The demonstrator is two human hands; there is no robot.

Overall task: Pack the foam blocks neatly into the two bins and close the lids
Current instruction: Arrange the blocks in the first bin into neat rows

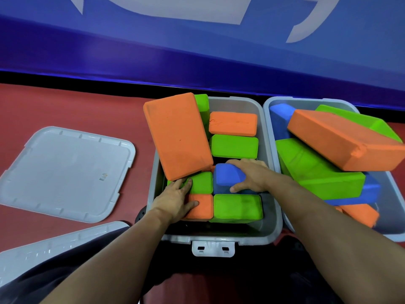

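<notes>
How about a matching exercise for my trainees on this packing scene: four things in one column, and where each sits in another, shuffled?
Things
1. blue block
2. large orange block
3. grey lid
4. right bin

Places or states
A. lying flat on the red floor, left of the bins
B. under the right hand, in the left bin
C. blocks piled loosely in it, rising above its rim
D. leaning tilted over the left bin's left edge

Pairs: 1-B, 2-D, 3-A, 4-C
</notes>
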